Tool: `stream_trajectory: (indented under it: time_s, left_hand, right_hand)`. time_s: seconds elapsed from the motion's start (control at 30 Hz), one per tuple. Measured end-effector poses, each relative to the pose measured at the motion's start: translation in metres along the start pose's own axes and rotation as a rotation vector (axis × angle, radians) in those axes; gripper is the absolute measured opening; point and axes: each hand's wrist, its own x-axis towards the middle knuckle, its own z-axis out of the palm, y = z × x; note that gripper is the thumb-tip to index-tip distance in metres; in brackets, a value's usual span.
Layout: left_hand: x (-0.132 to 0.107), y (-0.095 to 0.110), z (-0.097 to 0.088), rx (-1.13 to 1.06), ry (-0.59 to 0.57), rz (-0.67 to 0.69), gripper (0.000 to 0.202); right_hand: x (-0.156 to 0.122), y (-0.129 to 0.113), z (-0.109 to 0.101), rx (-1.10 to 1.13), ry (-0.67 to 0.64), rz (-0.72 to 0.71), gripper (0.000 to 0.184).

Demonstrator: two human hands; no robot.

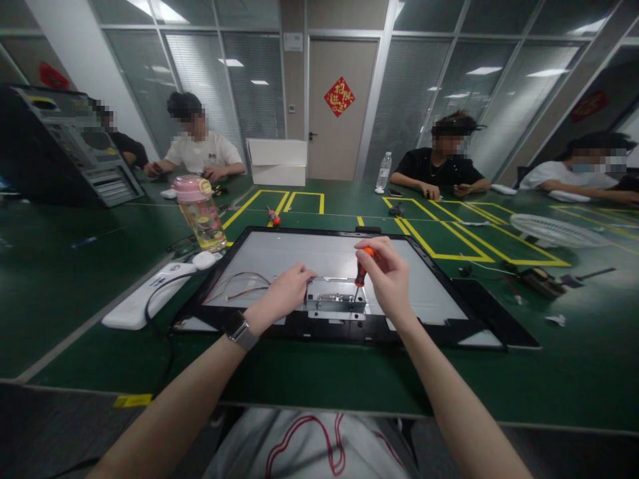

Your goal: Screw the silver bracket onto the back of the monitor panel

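A flat display panel (pixel 279 249) with a black frame lies on the green table in front of me. Near its front edge sits a metal bracket (pixel 333 307). My right hand (pixel 389 273) grips a red and black screwdriver (pixel 360 271) by the handle, nearly upright, its tip down at the bracket's right part. Against the bracket's left end rests my left hand (pixel 287 289), fingers close together; what lies under the fingertips is hidden. Thin loose wires (pixel 244 283) run over the panel to the left of that hand.
At the left are a white power bank-like case (pixel 144 299), a pink-lidded bottle (pixel 202 216) and a computer tower (pixel 74 143). A black slab (pixel 492 313) lies right of the panel, a white round grille (pixel 556 229) farther off. Several people sit across the table (pixel 319 372).
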Motion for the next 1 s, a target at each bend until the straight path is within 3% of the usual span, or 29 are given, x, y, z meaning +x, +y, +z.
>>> stream_trajectory:
  time_s: [0.17,0.33,0.43,0.57,0.7,0.87,1.0]
  left_hand:
    - [0.001,0.000,0.001,-0.007,0.004,0.004,0.039]
    - [0.001,0.000,0.002,0.003,0.006,-0.001,0.038]
    - [0.001,0.000,0.002,0.002,0.010,0.003,0.039]
    - [0.001,0.000,0.002,-0.003,0.012,0.011,0.039]
    - [0.000,0.000,0.002,0.009,0.016,0.009,0.039]
    - [0.000,0.002,0.000,0.005,0.006,0.005,0.039]
    - [0.000,0.003,-0.001,-0.006,0.001,0.003,0.040]
  right_hand:
    - [0.003,0.005,0.000,0.264,-0.120,0.195,0.022]
    - [0.005,0.005,-0.001,0.305,-0.087,0.230,0.020]
    - [0.006,0.003,-0.004,0.165,-0.144,0.161,0.018]
    - [0.003,0.001,-0.007,-0.197,-0.261,-0.052,0.036]
    - [0.000,-0.001,-0.006,-0.320,-0.182,-0.146,0.039]
    - [-0.002,0.000,0.000,-0.146,0.033,-0.035,0.040]
    - [-0.006,0.004,0.010,-0.081,-0.032,0.019,0.037]
